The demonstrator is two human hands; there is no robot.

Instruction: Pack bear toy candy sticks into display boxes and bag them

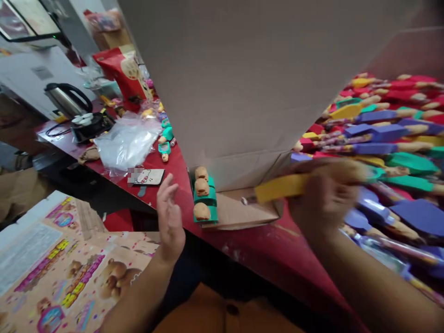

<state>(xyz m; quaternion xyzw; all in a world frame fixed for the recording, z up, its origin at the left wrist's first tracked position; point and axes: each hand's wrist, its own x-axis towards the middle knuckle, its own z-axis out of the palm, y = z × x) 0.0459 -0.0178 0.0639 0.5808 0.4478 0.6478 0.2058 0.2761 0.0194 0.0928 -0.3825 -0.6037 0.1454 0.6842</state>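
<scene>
My right hand (322, 194) is closed around toys with a yellow body (282, 187) at its left, smeared by motion; a green tip pokes out on its far side. That hand is over the right end of an open cardboard box (246, 215), whose tall flap (239, 92) stands up behind. At the box's left end lie several green toys (211, 201) with tan bear-like heads (201, 187), side by side. My left hand (169, 215) is held up just left of them, fingers stretched out, holding nothing.
Many toys in purple, green, yellow and red (388, 138) are heaped on the red table (258, 249) at right. Clear plastic bags (130, 138), a Hello Kitty card (151, 176) and a kettle (67, 99) are at left. Printed cardboard (79, 277) lies lower left.
</scene>
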